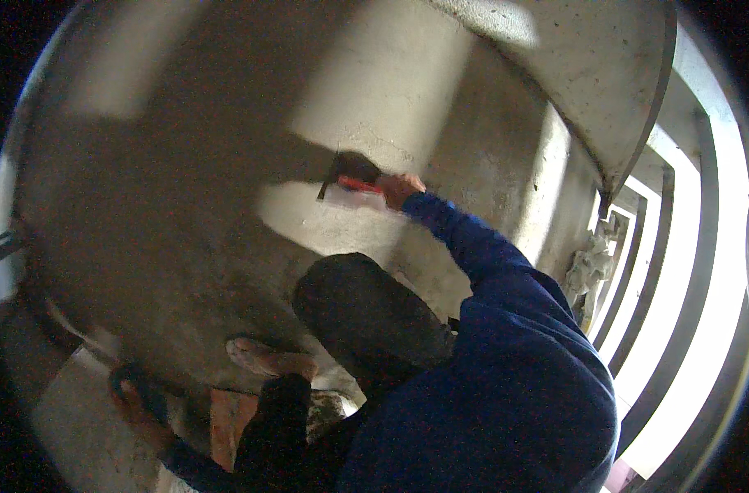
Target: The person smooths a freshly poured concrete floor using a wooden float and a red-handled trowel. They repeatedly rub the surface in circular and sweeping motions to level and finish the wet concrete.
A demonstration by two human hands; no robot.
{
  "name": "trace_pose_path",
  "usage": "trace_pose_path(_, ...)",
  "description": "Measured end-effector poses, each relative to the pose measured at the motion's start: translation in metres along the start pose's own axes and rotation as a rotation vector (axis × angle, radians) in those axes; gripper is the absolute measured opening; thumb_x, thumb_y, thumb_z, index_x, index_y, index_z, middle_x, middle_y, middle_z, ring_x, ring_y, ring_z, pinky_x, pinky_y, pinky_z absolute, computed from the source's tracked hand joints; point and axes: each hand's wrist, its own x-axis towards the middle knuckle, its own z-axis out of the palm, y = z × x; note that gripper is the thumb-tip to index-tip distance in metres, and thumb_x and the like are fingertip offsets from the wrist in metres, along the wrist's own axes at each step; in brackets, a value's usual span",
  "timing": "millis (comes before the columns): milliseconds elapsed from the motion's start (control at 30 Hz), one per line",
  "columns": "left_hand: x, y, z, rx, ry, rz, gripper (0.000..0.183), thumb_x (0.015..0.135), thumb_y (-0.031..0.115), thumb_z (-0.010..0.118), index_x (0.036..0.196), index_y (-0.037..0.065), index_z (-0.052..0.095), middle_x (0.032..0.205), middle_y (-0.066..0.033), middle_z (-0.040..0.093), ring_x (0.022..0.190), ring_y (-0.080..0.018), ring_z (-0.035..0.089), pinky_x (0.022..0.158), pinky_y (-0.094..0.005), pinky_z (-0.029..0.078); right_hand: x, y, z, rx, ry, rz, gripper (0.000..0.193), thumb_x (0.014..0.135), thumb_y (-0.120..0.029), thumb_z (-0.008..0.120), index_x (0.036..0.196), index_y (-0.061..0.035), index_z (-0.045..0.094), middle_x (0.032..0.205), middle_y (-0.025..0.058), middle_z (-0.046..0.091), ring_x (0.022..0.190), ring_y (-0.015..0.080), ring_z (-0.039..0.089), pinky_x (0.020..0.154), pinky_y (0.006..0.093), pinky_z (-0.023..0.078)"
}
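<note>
My right hand point(402, 189), at the end of a stretched-out blue sleeve, is closed around the red handle of a trowel point(356, 195). The trowel's pale flat blade lies against a grey-brown cement surface point(374, 99), and a dark shadow falls beside it. At the lower left, in shade, is my left hand point(132, 403). It is next to a dark shape that I cannot make out, and its fingers are too dim to show what they hold, if anything. Between the hands, my knee point(362, 308) in dark cloth hides part of the surface.
A bare foot point(268, 359) shows below a dark trouser leg. Beside it stands a reddish-brown block or board point(229, 423). A curved grey ledge point(592, 78) runs along the upper right. Past it are bright openings between dark bars point(687, 287) and a crumpled pale bundle point(587, 267).
</note>
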Motion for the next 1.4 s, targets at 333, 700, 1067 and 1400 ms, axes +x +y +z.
trace_pose_path(333,0.015,-0.025,-0.021,0.480,0.113,0.437,0.046,0.097,0.038,0.051,0.128,0.003,0.053,0.126,-0.0138,0.055,0.116,-0.0270,0.049,0.098,-0.0389,0.038,-0.125,0.070,0.050,0.304,-0.064,0.628,0.035,0.077,-0.044,0.065,0.099,-0.0169,0.070,0.094,0.0131,0.070,0.086,0.0322,0.067,0.078,0.0424,0.053)
trace_pose_path(700,0.017,-0.025,-0.013,-0.054,0.078,-0.183,0.053,0.095,0.037,0.055,0.134,0.002,0.046,0.128,-0.0124,0.053,0.115,-0.0245,0.051,0.098,-0.0362,0.039,0.071,-0.017,-0.038,0.289,-0.055,0.209,0.036,0.067,-0.042,0.068,0.081,-0.0092,0.073,0.087,0.0155,0.071,0.081,0.0338,0.069,0.072,0.0419,0.054)
trace_pose_path(1067,0.017,0.043,0.004,-0.276,0.061,0.019,0.049,0.097,0.035,0.051,0.132,0.001,0.047,0.129,-0.0107,0.052,0.113,-0.0204,0.051,0.086,-0.0297,0.046,0.027,-0.134,0.061,0.089,-0.164,-0.413,0.031,0.081,-0.026,0.057,0.108,-0.0126,0.063,0.094,0.0142,0.070,0.088,0.0346,0.068,0.071,0.0473,0.055)
trace_pose_path(1400,-0.013,0.019,-0.008,-0.201,0.078,-0.124,0.044,0.098,0.034,0.049,0.131,0.004,0.050,0.120,-0.0079,0.057,0.096,-0.0157,0.053,0.077,-0.0266,0.045,-0.012,-0.023,0.006,0.103,0.077,-0.123,0.019,0.077,-0.019,0.058,0.093,-0.0119,0.065,0.085,0.0128,0.068,0.077,0.0333,0.068,0.064,0.0482,0.055)
